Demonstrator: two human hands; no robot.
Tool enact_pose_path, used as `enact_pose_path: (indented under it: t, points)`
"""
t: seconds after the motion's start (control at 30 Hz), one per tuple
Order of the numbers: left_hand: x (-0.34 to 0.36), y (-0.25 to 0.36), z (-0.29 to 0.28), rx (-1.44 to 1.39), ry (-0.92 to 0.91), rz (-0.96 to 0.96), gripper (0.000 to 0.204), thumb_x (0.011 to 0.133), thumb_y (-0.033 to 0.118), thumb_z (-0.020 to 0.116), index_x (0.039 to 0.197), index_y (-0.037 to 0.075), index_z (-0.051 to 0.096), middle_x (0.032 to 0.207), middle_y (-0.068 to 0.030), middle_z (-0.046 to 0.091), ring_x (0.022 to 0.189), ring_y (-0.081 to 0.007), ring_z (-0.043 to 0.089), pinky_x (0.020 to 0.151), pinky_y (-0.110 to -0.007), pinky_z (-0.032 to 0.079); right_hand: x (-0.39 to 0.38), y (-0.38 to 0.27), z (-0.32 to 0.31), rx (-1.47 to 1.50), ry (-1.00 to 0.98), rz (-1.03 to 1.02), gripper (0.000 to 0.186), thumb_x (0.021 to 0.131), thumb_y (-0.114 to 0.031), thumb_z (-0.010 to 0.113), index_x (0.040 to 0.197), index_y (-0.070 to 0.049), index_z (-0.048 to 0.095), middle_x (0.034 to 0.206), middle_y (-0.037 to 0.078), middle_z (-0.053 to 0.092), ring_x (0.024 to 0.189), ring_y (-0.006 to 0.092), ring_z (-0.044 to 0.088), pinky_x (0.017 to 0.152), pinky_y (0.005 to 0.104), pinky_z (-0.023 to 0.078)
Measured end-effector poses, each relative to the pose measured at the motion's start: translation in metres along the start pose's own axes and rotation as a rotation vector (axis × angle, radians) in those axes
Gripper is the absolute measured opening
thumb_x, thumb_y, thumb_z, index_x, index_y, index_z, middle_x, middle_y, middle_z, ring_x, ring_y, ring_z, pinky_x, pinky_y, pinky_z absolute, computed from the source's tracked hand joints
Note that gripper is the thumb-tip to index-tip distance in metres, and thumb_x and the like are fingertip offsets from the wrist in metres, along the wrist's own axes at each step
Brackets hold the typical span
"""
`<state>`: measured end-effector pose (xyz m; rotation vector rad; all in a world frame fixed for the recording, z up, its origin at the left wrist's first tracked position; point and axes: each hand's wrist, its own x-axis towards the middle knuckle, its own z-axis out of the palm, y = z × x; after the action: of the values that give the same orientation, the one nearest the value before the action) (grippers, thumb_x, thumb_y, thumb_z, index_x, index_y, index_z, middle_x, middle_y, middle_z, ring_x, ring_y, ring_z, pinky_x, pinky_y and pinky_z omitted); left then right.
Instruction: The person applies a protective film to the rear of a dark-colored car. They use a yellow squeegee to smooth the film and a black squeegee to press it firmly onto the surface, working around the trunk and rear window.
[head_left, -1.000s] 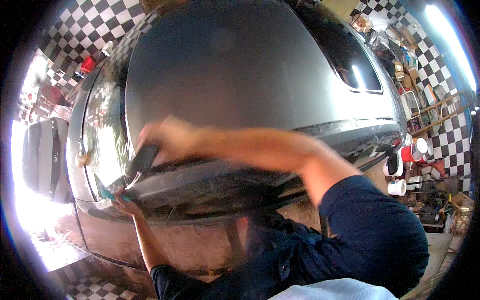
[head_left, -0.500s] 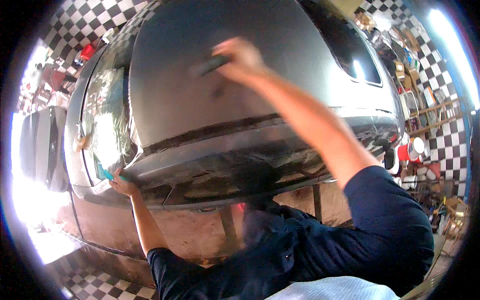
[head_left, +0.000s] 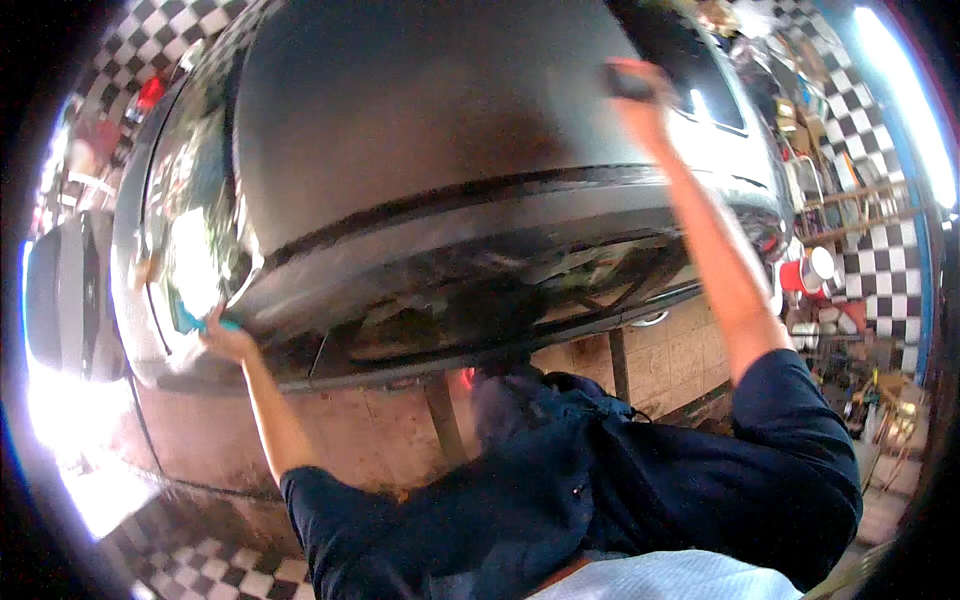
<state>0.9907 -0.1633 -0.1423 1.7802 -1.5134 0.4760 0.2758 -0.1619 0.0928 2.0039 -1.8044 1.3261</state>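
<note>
A car's dark grey roof [head_left: 420, 90] spans the upper middle, with a dark strip [head_left: 400, 200] along its near edge. My right hand [head_left: 640, 105] is on the roof at the upper right, beside a dark window [head_left: 690, 60], gripping a blurred dark hand tool [head_left: 628, 82]. My left hand [head_left: 228, 340] grips a thin teal tool [head_left: 188, 317] at the lower corner of the glossy, plastic-covered glass [head_left: 195, 230] on the left. The exact shape of each tool is unclear.
At the right stand red-and-white buckets [head_left: 805, 272], a metal rack [head_left: 855, 220] and piled boxes and supplies along a checkered wall [head_left: 885, 260]. A grey padded object [head_left: 70, 295] is at the far left, and a checkered floor [head_left: 200, 575] shows at the lower left.
My right hand has swept from the roof's lower left across and up to the upper right with its tool. My left hand stays at the corner; the car appears higher in the picture.
</note>
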Motion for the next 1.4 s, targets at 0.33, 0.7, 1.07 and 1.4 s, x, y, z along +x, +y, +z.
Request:
enact_pose_path:
  t: [0.33, 0.7, 1.07, 1.4]
  points:
    - [0.015, 0.054, -0.031, -0.714, 0.175, -0.558, 0.029, 0.095, 0.026, 0.048, 0.092, -0.003, 0.048, 0.086, -0.0119, 0.066, 0.081, -0.0209, 0.059, 0.08, -0.031, 0.043, -0.014, -0.077, 0.128, -0.185, -0.132, -0.038, 0.026, 0.062, -0.006, 0.066, 0.087, -0.011, 0.067, 0.104, 0.011, 0.061, 0.105, 0.0306, 0.052, 0.091, 0.0413, 0.042]
    - [0.016, 0.061, -0.018, -0.778, 0.129, -0.548, 0.035, 0.096, 0.032, 0.046, 0.104, -0.001, 0.049, 0.09, -0.0083, 0.065, 0.089, -0.0194, 0.058, 0.086, -0.031, 0.039, -0.051, -0.387, 0.369, 0.705, -0.557, -0.167, 0.023, 0.065, -0.008, 0.068, 0.087, -0.005, 0.066, 0.084, 0.016, 0.064, 0.085, 0.0267, 0.062, 0.075, 0.0378, 0.05]
    - [0.005, 0.042, -0.021, -0.4, -0.001, -0.286, 0.036, 0.096, 0.024, 0.035, 0.091, 0.003, 0.064, 0.098, -0.01, 0.057, 0.095, -0.0226, 0.055, 0.094, -0.039, 0.038, 0.255, 0.221, 0.081, -0.506, 0.078, 0.525, 0.047, 0.071, -0.038, 0.067, 0.098, 0.0, 0.067, 0.096, 0.019, 0.067, 0.092, 0.0332, 0.065, 0.079, 0.0402, 0.05]
    - [-0.005, 0.0, -0.016, -0.841, -0.026, -0.61, 0.027, 0.093, 0.02, 0.04, 0.088, 0.001, 0.059, 0.089, -0.0067, 0.058, 0.092, -0.0186, 0.053, 0.092, -0.033, 0.036, 0.33, 0.177, 0.252, -0.573, -0.267, 0.457, 0.052, 0.075, -0.031, 0.055, 0.119, -0.002, 0.058, 0.129, 0.021, 0.051, 0.115, 0.0352, 0.053, 0.098, 0.0418, 0.041]
